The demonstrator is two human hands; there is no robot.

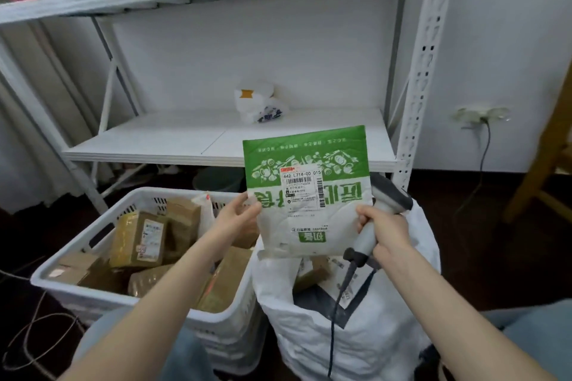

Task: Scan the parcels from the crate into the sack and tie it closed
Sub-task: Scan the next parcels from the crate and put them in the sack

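Observation:
My left hand [240, 213] pinches the left edge of a flat green and white parcel bag [309, 195], held upright over the sack with its barcode label facing me. My right hand [382, 230] grips the handle of a grey barcode scanner [390, 195], whose head sits behind the parcel's right edge. Below stands the open white sack [371, 334], with a brown parcel [311, 274] inside. To the left, the white plastic crate [102, 291] holds several brown taped parcels [145, 240].
A white metal shelf rack [216, 139] stands behind, with a white plastic bag [258, 105] on its lower shelf. The scanner's cable [335, 312] hangs down over the sack. Loose cables [28, 337] lie on the dark floor at left. A wooden chair leg [544, 164] is at right.

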